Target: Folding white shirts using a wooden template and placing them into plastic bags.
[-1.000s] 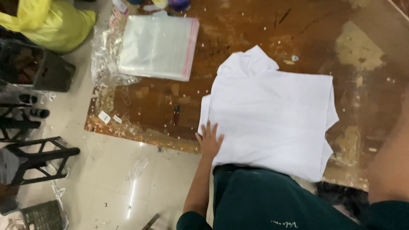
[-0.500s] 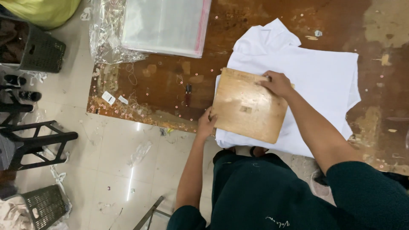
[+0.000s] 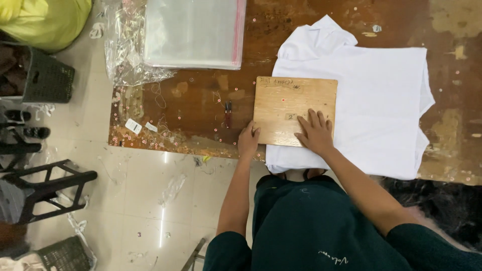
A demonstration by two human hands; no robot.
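A rectangular wooden board (image 3: 293, 108) lies flat on the left part of a white shirt (image 3: 374, 105) spread on the worn brown surface (image 3: 201, 108). The right hand (image 3: 315, 133) rests palm-down on the board's near right corner, fingers spread and gripping nothing. The left hand (image 3: 248, 140) sits at the board's near left corner, fingers curled against its edge; whether it clamps the edge I cannot tell. Just left of the board lies a small pair of snips (image 3: 228, 113). Farther back sits a stack of clear plastic bags (image 3: 193, 32), beside crumpled plastic wrap (image 3: 125, 55).
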